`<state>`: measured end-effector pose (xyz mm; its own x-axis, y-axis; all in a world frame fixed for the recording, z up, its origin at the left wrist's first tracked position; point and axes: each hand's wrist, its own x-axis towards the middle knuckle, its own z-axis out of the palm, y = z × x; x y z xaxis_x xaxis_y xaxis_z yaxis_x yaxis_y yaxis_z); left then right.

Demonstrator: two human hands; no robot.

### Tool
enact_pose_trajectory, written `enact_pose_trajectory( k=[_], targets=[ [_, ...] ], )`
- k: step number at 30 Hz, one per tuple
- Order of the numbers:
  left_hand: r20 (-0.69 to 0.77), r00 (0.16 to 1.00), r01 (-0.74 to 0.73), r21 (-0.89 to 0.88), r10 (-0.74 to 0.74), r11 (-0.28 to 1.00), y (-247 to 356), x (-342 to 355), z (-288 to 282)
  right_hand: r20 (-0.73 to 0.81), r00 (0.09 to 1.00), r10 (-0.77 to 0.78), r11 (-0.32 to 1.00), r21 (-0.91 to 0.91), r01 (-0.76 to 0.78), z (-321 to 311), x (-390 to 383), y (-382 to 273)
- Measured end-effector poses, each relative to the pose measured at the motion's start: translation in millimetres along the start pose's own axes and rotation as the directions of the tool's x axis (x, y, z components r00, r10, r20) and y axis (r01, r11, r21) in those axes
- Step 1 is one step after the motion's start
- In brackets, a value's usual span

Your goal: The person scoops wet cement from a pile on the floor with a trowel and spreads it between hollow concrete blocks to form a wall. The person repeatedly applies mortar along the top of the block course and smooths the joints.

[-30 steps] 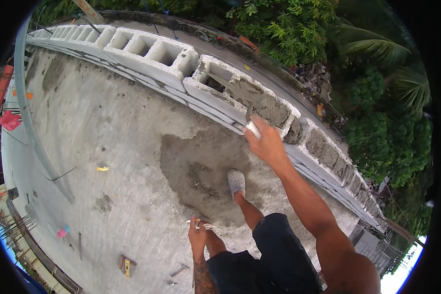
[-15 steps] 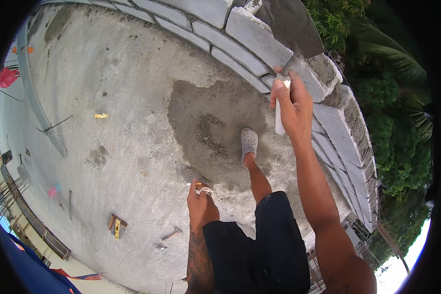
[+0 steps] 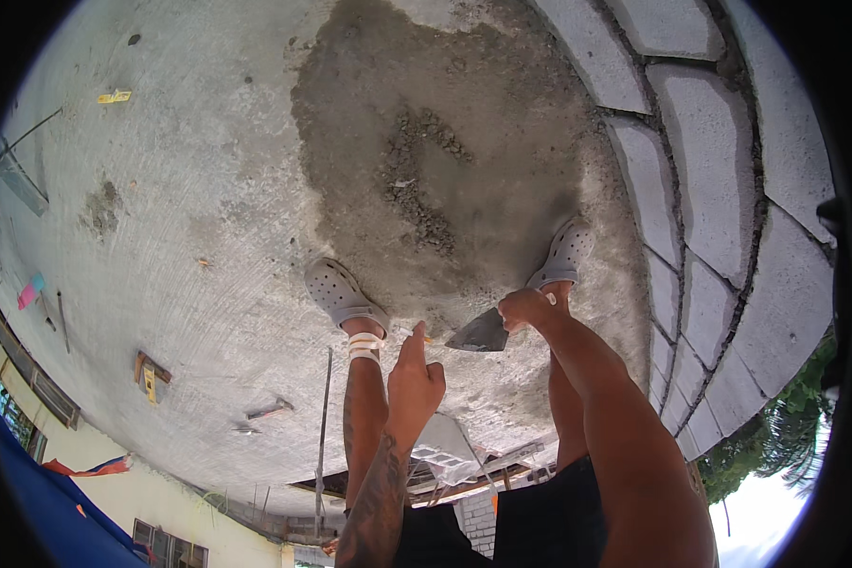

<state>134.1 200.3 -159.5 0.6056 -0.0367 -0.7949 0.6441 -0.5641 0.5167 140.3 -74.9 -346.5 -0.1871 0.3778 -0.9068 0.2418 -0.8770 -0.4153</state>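
Observation:
My right hand [image 3: 528, 310] is closed round the handle of a trowel [image 3: 483, 331], whose grey metal blade points left, low in front of my legs. The handle itself is mostly hidden by my fingers. To the left, my left hand [image 3: 415, 383] has its index finger stretched forward, and the small orange end of a cigarette [image 3: 428, 340] shows at its fingers. Beyond both hands a damp patch of mortar [image 3: 511, 123] covers the concrete floor, with crumbly lumps [image 3: 417, 199] in its middle. My feet in grey clogs [image 3: 343, 293] stand at its near edge.
A curved wall of grey blocks [image 3: 701, 161] rises along the right. On the floor to the left lie a hammer [image 3: 273, 409], a yellow level [image 3: 150, 383] against wood, a yellow piece [image 3: 114, 97] and a thin rod [image 3: 63, 322]. A blue sheet [image 3: 43, 502] hangs lower left.
My right hand has brought the trowel down from the top of the block wall to low before my legs. My view has turned, and my left hand has shifted right, index finger now extended.

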Motion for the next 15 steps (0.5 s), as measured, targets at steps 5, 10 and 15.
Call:
enact_pose_trajectory(
  k=[5, 10, 15],
  targets=[
    [0.18, 0.982, -0.054, 0.012, 0.051, 0.998, 13.3, -4.5, 64.5, -0.057, 0.998, 0.018, 1.0, -0.016, -0.019, -125.0, 34.6, 25.0],
    [0.08, 0.987, -0.14, -0.036, 0.142, 0.989, 35.4, 13.7, 62.9, -0.271, 0.962, 0.038, 0.998, -0.047, -0.053, -252.2, 15.0, 42.3],
    [-0.011, 0.999, 0.033, -0.12, -0.035, 0.992, 12.2, 30.6, 13.0, -0.516, 0.849, 0.116, 0.985, 0.172, -0.03, -254.1, -24.4, 72.7]
  ],
)
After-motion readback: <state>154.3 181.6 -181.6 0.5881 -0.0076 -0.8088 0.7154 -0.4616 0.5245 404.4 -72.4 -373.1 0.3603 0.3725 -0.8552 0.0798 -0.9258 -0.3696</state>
